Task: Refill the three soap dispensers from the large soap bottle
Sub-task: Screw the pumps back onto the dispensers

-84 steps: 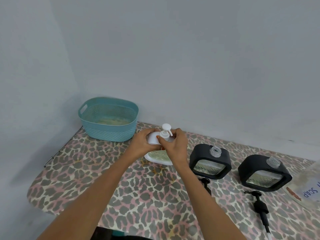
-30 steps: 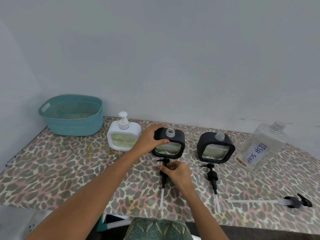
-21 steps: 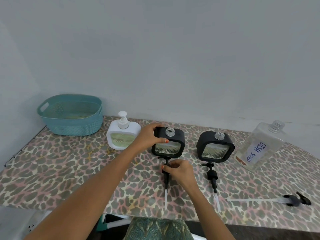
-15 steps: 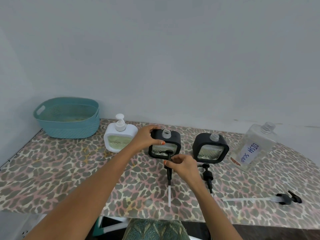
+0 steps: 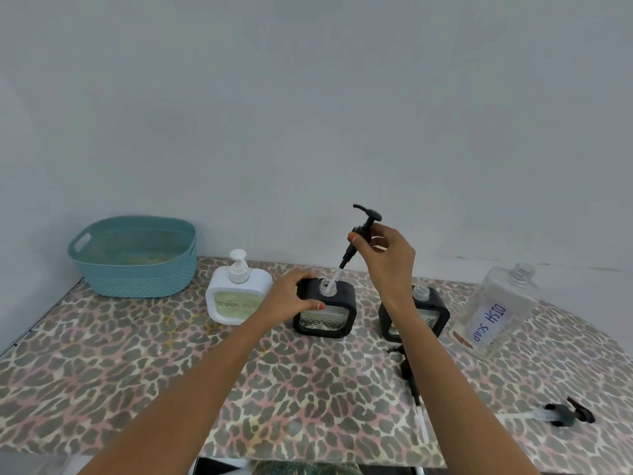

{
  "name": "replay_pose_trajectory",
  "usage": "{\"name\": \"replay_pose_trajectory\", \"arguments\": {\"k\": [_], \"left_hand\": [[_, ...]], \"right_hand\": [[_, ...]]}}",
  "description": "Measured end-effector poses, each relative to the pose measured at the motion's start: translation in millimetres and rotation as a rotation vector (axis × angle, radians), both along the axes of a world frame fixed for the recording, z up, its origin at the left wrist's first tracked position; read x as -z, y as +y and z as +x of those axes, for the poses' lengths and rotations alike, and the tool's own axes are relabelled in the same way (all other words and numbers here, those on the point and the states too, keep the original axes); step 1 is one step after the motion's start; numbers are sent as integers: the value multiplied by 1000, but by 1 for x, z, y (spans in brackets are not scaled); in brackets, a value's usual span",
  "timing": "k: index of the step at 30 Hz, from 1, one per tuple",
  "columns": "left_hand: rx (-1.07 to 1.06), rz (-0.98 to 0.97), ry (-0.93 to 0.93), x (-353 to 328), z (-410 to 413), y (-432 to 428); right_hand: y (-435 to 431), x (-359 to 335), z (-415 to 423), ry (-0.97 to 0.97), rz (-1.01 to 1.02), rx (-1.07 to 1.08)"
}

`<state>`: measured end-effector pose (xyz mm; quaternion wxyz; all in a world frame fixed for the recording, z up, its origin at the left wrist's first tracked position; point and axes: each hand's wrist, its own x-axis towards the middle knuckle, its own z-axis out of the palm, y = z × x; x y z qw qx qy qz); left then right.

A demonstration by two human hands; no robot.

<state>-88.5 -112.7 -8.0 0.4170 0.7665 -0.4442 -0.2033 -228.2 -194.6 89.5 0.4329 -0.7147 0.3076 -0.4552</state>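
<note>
The black pump (image 5: 348, 252) is now up off the counter (image 5: 137, 371), upright and slightly tilted. The tip of its clear tube is just entering the open neck of the middle black dispenser (image 5: 329, 315). The right hand (image 5: 387, 262) holds it from above, fingers (image 5: 356, 238) pinching the collar under the spout. The left hand (image 5: 291, 299) steadies the dispenser on the counter, fingers curled round its upper left corner.

This looks like closing up the second dispenser: the tube has to slide all the way down before the collar can be screwed on.

To its left the white dispenser (image 5: 239, 299) stands with its pump fitted. To its right the other black dispenser (image 5: 433, 311) is open-necked, its own pump (image 5: 412, 380) lying on the counter in front. The large soap bottle (image 5: 496, 310), marked DISH SOAP, stands uncapped at the far right, with its long pump (image 5: 561, 415) lying nearer the counter's front edge. A teal basket (image 5: 133, 262) sits at the far left.

A moment earlier the black pump lay flat in front of the middle dispenser, the right hand just closing on it. Before that, both hands were on the white dispenser's pump.
</note>
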Motion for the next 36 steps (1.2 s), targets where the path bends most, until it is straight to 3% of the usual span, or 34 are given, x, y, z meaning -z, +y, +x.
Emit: {"name": "replay_pose_trajectory", "arguments": {"k": [8,23,36], "left_hand": [[-9,-11,2,2,1,0],[-22,-51,45,5,1,2],[-26,-43,42,4,0,2]], "right_hand": [[-5,16,14,-17,-102,-44],[-1,81,17,346,-138,-131],[0,90,27,342,-96,-118]]}}
